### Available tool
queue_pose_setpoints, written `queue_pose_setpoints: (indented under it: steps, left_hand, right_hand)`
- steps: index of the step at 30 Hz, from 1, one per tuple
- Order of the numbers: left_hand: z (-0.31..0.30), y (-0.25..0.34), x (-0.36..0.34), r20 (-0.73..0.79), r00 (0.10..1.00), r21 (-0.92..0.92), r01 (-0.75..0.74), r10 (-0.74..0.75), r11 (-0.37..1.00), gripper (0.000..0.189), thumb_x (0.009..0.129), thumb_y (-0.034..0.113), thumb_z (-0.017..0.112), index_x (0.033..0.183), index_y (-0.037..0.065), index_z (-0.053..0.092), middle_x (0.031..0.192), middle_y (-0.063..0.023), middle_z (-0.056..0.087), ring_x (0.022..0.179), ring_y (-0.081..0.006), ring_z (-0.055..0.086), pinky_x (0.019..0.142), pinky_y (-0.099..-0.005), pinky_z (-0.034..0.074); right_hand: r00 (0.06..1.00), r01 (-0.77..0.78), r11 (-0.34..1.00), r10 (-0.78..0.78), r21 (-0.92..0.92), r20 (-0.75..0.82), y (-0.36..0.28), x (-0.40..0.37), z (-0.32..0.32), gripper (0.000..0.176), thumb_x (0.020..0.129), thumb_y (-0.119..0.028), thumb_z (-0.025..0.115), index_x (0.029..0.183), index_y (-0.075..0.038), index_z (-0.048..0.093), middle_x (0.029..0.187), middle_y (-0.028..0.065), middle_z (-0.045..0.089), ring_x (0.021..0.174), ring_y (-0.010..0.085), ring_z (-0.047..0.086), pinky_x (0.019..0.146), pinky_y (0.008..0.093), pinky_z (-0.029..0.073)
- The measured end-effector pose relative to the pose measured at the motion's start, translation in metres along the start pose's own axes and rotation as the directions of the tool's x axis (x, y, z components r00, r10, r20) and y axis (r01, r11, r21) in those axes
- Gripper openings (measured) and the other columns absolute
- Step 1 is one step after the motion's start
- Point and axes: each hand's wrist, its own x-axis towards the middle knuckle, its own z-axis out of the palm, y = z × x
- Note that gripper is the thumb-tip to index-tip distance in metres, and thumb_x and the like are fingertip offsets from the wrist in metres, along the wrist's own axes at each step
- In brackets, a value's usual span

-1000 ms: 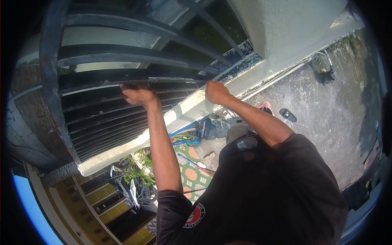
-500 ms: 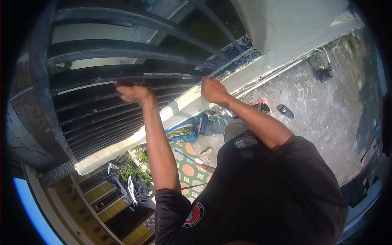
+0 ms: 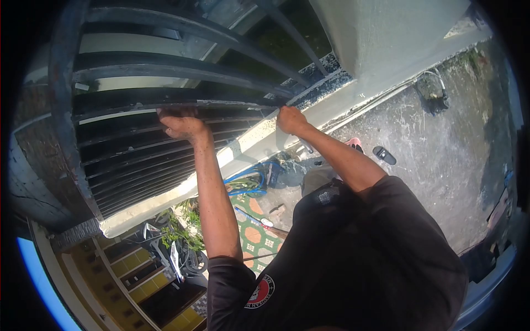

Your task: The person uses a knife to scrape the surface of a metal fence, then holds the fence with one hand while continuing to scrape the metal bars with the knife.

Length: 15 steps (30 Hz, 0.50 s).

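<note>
A dark metal railing (image 3: 132, 68) with many parallel bars stands on a pale ledge (image 3: 259, 134). My left hand (image 3: 185, 126) is closed at one of its bars, the fingers partly hidden behind the metal. Close to the lower end of the bars, just above the ledge, my right hand (image 3: 291, 119) is closed with the fingertips turned away; what it holds, if anything, is too hidden to name. Paint on the bars looks chipped and dusty.
Below the ledge lie a black sandal (image 3: 385, 155) on the concrete ground (image 3: 436, 182), a blue hose (image 3: 243, 179), and a dark container (image 3: 432, 94). A plant (image 3: 185, 231) and a motorcycle (image 3: 193, 260) are at the lower left.
My right hand has shifted slightly to the right along the ledge side. My left hand stays at the same bar. The view has moved a little.
</note>
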Motion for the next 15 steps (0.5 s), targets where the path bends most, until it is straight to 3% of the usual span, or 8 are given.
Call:
queue_pose_setpoints:
  steps: [4, 6, 13, 15]
  left_hand:
    - [0.0, -0.005, 0.002, 0.014, 1.0, -0.015, -0.005, 0.005, 1.0, 0.046, 0.094, 0.043, 0.041, 0.112, 0.005, 0.056, 0.085, -0.0091, 0.056, 0.062, -0.015, 0.054, 0.046, -0.0262, 0.038]
    - [-0.004, -0.006, 0.003, 0.02, 1.0, -0.014, -0.01, 0.01, 1.0, 0.045, 0.094, 0.042, 0.04, 0.111, 0.004, 0.056, 0.083, -0.0082, 0.056, 0.06, -0.0141, 0.053, 0.045, -0.0262, 0.038]
    - [-0.002, 0.001, -0.001, 0.05, 0.999, 0.028, -0.007, 0.005, 1.0, 0.042, 0.095, 0.042, 0.039, 0.106, 0.005, 0.057, 0.079, -0.007, 0.055, 0.056, -0.0124, 0.05, 0.044, -0.0247, 0.036]
    - [-0.002, -0.001, 0.0, 0.029, 0.999, 0.041, 0.012, -0.013, 0.999, 0.042, 0.095, 0.042, 0.04, 0.105, 0.005, 0.058, 0.079, -0.0071, 0.055, 0.055, -0.0126, 0.05, 0.044, -0.0244, 0.037]
  right_hand:
    - [0.997, -0.023, 1.0, 0.024, 0.017, -0.07, -0.013, -0.015, -0.001, 0.028, 0.087, -0.009, 0.046, 0.102, 0.009, 0.062, 0.092, 0.0353, 0.065, 0.094, 0.0491, 0.065, 0.086, 0.0525, 0.052]
    - [0.989, -0.049, 0.99, 0.067, 0.136, -0.129, -0.02, -0.026, 0.0, 0.028, 0.087, -0.009, 0.046, 0.102, 0.008, 0.063, 0.094, 0.0354, 0.065, 0.095, 0.049, 0.065, 0.086, 0.0521, 0.052]
    - [0.999, -0.004, 1.0, 0.005, 0.026, -0.035, -0.021, -0.025, -0.008, 0.031, 0.09, -0.01, 0.042, 0.109, 0.008, 0.059, 0.094, 0.0362, 0.065, 0.095, 0.0501, 0.064, 0.088, 0.0537, 0.051]
    - [0.997, -0.008, 0.994, 0.017, 0.11, -0.079, -0.031, -0.038, -0.012, 0.031, 0.088, -0.01, 0.046, 0.111, 0.008, 0.058, 0.098, 0.0338, 0.066, 0.099, 0.0473, 0.065, 0.089, 0.0514, 0.052]
